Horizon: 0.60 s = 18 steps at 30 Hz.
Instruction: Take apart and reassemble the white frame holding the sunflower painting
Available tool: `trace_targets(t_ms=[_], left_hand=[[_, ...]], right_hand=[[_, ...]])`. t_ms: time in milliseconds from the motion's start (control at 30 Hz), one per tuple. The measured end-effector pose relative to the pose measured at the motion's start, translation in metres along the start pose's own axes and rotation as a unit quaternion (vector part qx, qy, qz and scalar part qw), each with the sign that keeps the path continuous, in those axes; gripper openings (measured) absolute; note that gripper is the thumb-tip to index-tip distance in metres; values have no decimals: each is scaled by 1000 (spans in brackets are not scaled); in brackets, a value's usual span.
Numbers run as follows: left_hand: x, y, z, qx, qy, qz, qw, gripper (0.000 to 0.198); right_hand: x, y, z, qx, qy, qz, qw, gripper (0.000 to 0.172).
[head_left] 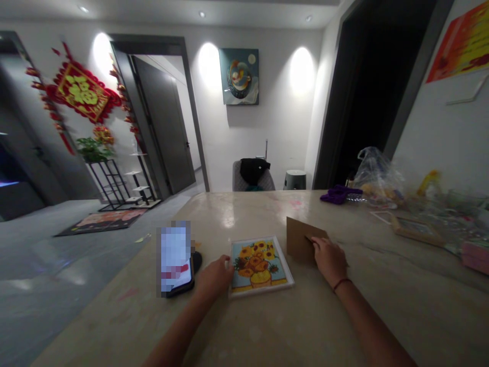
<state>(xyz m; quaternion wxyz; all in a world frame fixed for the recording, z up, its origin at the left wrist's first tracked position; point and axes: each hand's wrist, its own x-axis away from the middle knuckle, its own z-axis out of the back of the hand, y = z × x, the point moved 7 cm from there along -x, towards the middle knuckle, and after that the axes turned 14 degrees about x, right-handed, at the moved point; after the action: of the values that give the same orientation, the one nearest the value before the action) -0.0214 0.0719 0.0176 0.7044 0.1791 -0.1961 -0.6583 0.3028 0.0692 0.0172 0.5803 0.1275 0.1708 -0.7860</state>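
A white picture frame lies face up on the table, with a sunflower picture in it. At its left edge is my left hand, with its fingers closed on the side of the frame. To the right of the frame, a brown backing board stands tilted up off the table. My right hand grips it with the fingers near a small flap on its face. The lower right part of the board is hidden by this hand.
Left of my left hand, a lit phone leans on a dark round stand. On the right of the stone-look table are a wooden frame, a purple cloth, a plastic bag and a pink box.
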Motion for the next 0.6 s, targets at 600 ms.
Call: trace_targets(t_ms=[600], left_hand=[[11, 23, -18, -63, -13, -31, 997, 43]], right_hand=[[55, -126, 9, 29, -23, 219, 975, 31]])
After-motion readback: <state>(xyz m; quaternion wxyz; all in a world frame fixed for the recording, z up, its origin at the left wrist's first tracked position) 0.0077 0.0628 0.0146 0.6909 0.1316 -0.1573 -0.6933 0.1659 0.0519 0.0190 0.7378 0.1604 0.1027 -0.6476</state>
